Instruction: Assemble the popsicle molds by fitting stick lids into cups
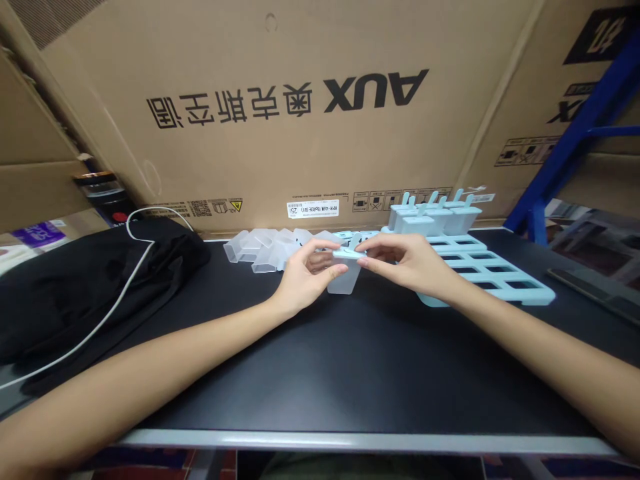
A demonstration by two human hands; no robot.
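Note:
Between my two hands, above the black tabletop, is a clear popsicle mold (343,280) with a light blue stick lid (349,253) on its top. My left hand (306,273) is closed around the mold's left side near the rim. The fingers of my right hand (405,261) pinch the right end of the lid. Behind my left hand, several clear empty molds (260,247) lie in a pile. More light blue lids lie partly hidden behind my hands. To the right, a light blue rack (515,280) holds several lidded molds (435,217) upright in its back slots.
A large cardboard box (280,160) stands along the back. At the left lie a black cloth (110,280) and a white cable (131,267), with a dark jar (107,197) behind. On the right are a blue metal post (565,147) and a flat dark object (595,293).

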